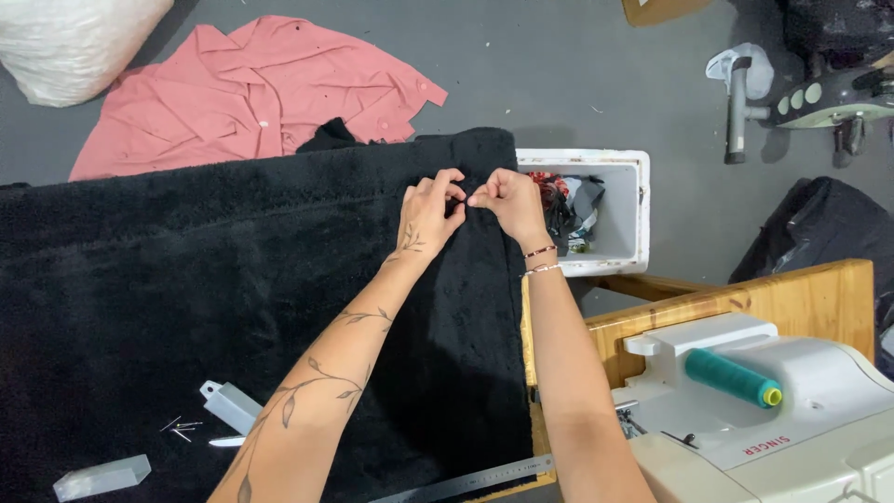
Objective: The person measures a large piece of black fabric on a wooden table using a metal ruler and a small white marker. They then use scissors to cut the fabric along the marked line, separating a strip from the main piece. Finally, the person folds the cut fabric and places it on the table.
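A large black fleecy fabric covers the work table. My left hand and my right hand meet near its far edge, fingertips pinched together on the black fabric between them. Whether a pin is held there I cannot tell. Both forearms reach forward across the cloth; the right wrist wears thin bracelets.
A white sewing machine with a teal thread spool sits at right on a wooden table. A white bin of scraps stands beyond. Pink garment lies on the floor. Pins, plastic boxes and a metal ruler lie near.
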